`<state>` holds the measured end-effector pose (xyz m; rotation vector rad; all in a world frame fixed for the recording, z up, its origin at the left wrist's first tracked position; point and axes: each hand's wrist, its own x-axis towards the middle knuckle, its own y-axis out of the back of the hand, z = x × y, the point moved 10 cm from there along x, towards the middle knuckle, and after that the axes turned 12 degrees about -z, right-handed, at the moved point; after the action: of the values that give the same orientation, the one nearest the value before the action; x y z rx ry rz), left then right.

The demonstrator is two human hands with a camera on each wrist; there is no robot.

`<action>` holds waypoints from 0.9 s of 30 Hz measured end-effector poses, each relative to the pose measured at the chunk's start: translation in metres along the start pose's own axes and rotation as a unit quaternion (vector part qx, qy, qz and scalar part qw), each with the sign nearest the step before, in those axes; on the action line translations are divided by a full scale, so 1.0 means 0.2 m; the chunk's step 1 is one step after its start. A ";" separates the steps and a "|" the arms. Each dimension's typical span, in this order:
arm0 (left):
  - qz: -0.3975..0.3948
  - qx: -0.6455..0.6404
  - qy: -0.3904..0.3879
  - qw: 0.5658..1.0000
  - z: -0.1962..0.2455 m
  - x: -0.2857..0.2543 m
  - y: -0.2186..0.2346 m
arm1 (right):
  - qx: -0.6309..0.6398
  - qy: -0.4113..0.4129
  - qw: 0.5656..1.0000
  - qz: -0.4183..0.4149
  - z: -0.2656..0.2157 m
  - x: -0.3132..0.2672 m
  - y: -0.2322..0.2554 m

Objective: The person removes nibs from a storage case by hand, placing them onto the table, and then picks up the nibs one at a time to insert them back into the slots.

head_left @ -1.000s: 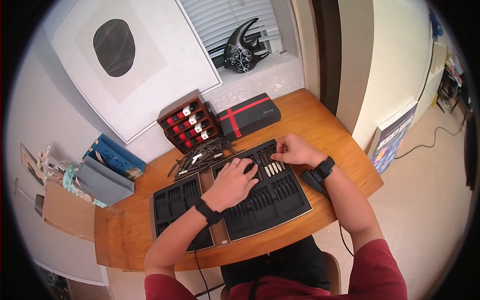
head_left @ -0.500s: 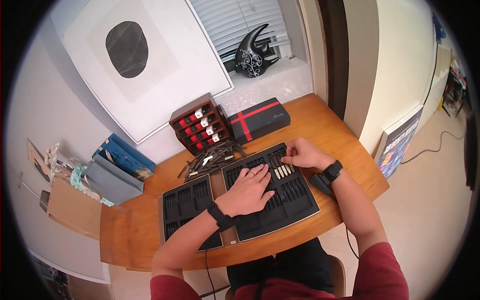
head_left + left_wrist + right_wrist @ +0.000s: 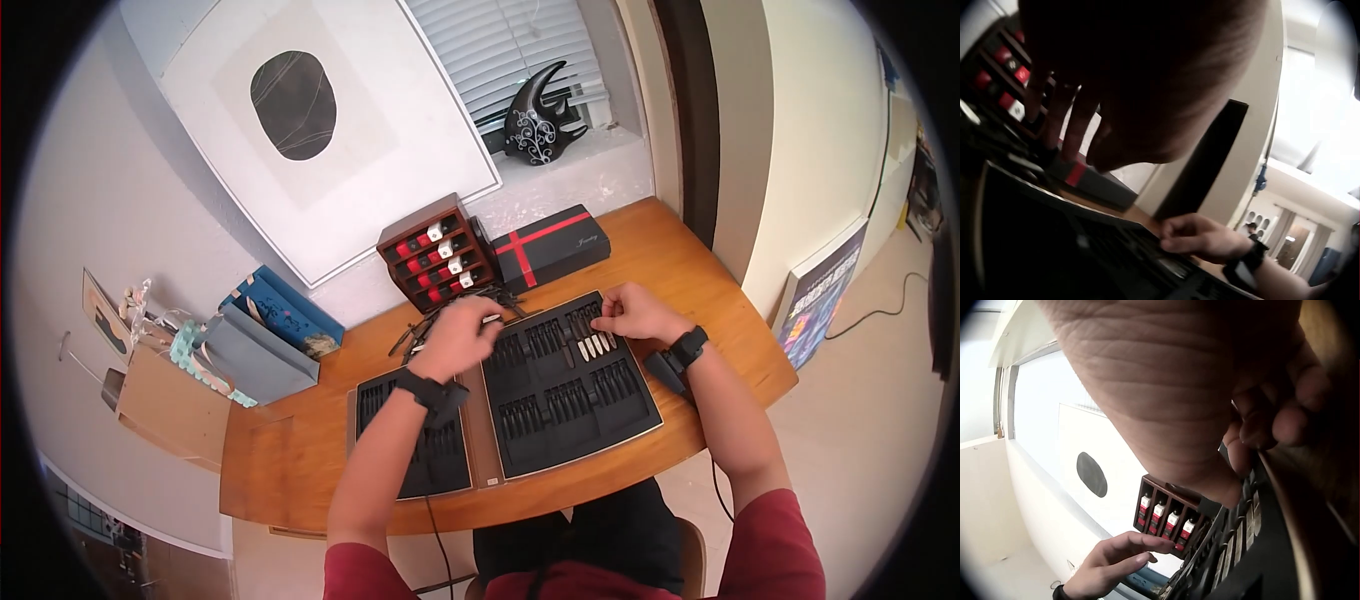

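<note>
In the head view my left hand (image 3: 458,340) is above the pile of slim dark pieces (image 3: 408,342), fingers extended and bent downward; in the left wrist view its fingers hang apart. My right hand (image 3: 640,315) is at the top right corner of the right black tray (image 3: 570,435), thumb and forefinger close together beside a row of pieces with pale ends (image 3: 590,348). In the right wrist view its fingers (image 3: 1291,422) are curled near the tray's edge; whether they pinch a piece is hidden. The left tray (image 3: 408,486) is partly under my left forearm.
Behind the trays stand a wooden rack (image 3: 432,255) of red, white and black items and a dark box (image 3: 560,250) with red ribbon. Paper bags (image 3: 262,355) stand at the left. A dark device (image 3: 664,368) lies near my right wrist, with a cable past the table edge.
My left hand has lifted off the right tray and moved up and left to the loose pile. My right hand stays at the tray corner. The head view has shifted, moving the scene rightward.
</note>
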<state>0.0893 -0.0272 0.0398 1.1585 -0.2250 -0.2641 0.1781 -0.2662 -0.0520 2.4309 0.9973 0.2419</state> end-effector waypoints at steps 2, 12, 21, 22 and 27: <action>0.038 0.081 0.051 0.995 -0.21 -0.01 0.07 | -0.004 -0.010 1.000 0.004 -0.03 -0.02 0.02; -0.031 0.030 0.104 0.994 -0.53 0.03 -0.01 | -0.041 -0.029 0.999 -0.006 -0.06 -0.04 0.03; -0.014 -0.230 0.100 0.968 -0.67 0.06 0.03 | -0.035 -0.022 0.999 -0.006 -0.02 -0.01 0.02; -0.006 -0.291 0.126 0.948 -0.68 0.05 0.04 | -0.025 -0.014 1.000 -0.009 -0.02 -0.01 0.02; -0.044 -0.535 0.081 0.840 -0.59 0.06 -0.01 | -0.033 -0.019 0.999 -0.006 -0.04 -0.02 0.02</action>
<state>0.1375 0.0709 -0.0078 0.0637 0.1363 -0.3072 0.1748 -0.2694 -0.0426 2.3605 0.9730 0.2212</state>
